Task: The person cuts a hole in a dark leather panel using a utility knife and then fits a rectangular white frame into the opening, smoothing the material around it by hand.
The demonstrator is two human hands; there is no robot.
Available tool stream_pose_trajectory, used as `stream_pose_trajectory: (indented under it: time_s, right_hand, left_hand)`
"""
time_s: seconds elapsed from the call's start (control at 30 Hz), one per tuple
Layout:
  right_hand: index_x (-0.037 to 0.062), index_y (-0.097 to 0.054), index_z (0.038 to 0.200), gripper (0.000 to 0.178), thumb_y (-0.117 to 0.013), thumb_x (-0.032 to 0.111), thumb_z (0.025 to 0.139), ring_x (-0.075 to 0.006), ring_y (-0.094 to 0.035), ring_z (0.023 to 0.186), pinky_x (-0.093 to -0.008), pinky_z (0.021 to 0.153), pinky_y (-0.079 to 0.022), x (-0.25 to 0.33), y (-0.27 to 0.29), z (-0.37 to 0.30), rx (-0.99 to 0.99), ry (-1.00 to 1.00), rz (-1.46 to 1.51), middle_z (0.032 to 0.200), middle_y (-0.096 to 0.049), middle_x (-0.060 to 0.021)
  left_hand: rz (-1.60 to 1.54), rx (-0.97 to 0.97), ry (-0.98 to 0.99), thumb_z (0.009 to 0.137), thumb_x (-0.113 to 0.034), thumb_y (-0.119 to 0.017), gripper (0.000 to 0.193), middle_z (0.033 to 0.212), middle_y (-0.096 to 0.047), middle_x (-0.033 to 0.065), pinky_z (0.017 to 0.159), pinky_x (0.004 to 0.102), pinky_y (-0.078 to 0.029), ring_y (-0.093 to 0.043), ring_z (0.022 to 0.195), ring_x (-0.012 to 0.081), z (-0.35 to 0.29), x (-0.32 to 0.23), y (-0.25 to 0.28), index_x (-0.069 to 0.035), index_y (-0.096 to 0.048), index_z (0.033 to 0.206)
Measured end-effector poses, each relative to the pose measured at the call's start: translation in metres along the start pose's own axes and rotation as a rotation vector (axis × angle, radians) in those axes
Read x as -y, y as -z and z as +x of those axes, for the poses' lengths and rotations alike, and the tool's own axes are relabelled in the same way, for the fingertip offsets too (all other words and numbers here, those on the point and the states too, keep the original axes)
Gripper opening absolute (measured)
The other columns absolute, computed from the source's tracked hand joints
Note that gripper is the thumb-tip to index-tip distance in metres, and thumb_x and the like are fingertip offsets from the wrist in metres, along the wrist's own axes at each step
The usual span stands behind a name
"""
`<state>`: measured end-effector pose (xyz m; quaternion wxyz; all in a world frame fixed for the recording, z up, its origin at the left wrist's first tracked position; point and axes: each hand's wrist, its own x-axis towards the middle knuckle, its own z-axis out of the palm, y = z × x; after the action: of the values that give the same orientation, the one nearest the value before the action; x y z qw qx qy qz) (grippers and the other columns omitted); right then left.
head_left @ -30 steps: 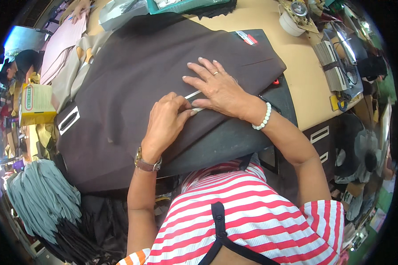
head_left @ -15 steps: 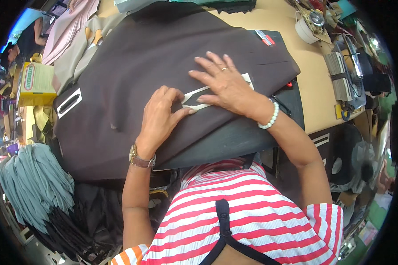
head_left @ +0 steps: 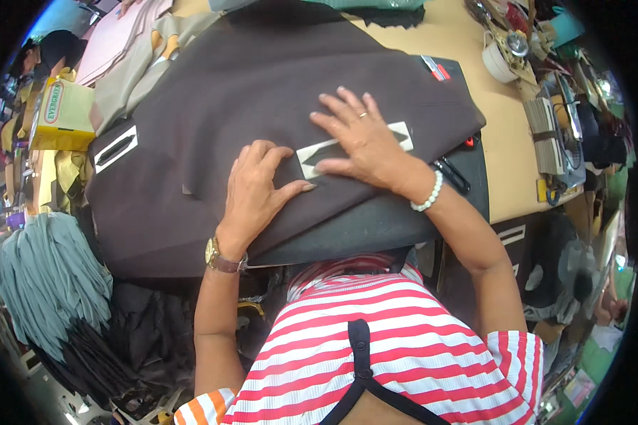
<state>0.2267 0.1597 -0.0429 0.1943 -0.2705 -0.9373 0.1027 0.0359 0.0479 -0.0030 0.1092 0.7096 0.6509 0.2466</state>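
Note:
A large dark brown sheet, like leather, spreads over the work table (head_left: 468,42). On it lies a white strip (head_left: 308,163) with a long dark pointed shape in its middle. My right hand (head_left: 368,145) rests flat across this strip, fingers spread, hiding its centre. At the strip's left end my left hand (head_left: 254,185) touches the brown sheet (head_left: 248,85), with thumb and forefinger apart and nothing between them. A second white strip (head_left: 115,149) with the same dark shape lies at the sheet's left edge.
Under the sheet's near edge shows a black board (head_left: 347,230). To its right lies a black tool (head_left: 452,176); a red-and-white item (head_left: 436,69) is farther back. A yellow-and-white box (head_left: 62,117) stands left, above hanging grey-blue strips (head_left: 53,283). Bundled cards (head_left: 544,134) are at right.
My left fingers have come off the white strip's left end and now sit just beside it. That end is more uncovered. My right hand stays on the strip.

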Motion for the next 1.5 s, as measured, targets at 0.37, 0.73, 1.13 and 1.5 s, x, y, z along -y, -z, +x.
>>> stream_pose_trajectory:
  time_s: [0.37,0.73,1.13,1.5]
  right_hand:
    - [0.0042,-0.057,0.113,0.026,-0.056,0.015,0.089,-0.0304,-0.055,0.109,-0.0414,0.097,-0.041,-0.007,-0.014,0.064,-0.268,0.099,0.273,0.111,-0.060,-0.0149]
    - [0.0028,-0.054,0.120,0.061,-0.075,0.035,0.073,-0.0322,-0.057,0.101,-0.0437,0.096,-0.041,0.006,0.006,0.062,-0.119,0.216,0.233,0.109,-0.061,-0.0163]
    - [0.0047,-0.059,0.077,0.010,-0.067,0.009,0.071,-0.0339,-0.059,0.079,-0.0445,0.071,-0.046,0.100,0.070,0.096,-0.025,0.400,0.277,0.080,-0.059,-0.0147]
    - [-0.0073,-0.050,0.094,0.032,-0.057,0.024,0.090,-0.0448,-0.058,0.088,-0.0493,0.077,-0.045,0.303,0.052,0.026,1.362,1.074,1.245,0.084,-0.059,-0.0316]
  left_hand:
    - [0.109,-0.176,0.096,0.076,-0.018,-0.073,0.044,0.105,-0.063,0.0152,0.087,0.0372,-0.047,-0.060,0.099,0.0291,0.003,0.048,0.021,-0.001,-0.059,0.114]
    - [-0.163,-0.414,0.099,0.080,-0.010,-0.067,0.011,0.081,-0.063,0.0120,0.069,0.0354,-0.048,-0.063,0.075,0.0267,0.008,0.035,0.038,0.000,-0.063,0.082]
    - [0.084,-1.082,0.406,0.090,-0.004,-0.059,0.014,0.095,-0.068,0.0065,0.083,0.0248,-0.047,-0.062,0.092,0.0115,-0.115,0.061,0.179,0.001,-0.063,0.102]
    - [0.010,-1.762,0.870,0.095,-0.019,-0.054,0.024,0.103,-0.066,0.0081,0.087,0.0295,-0.046,-0.060,0.094,0.0146,-0.367,0.006,0.225,-0.003,-0.065,0.109]
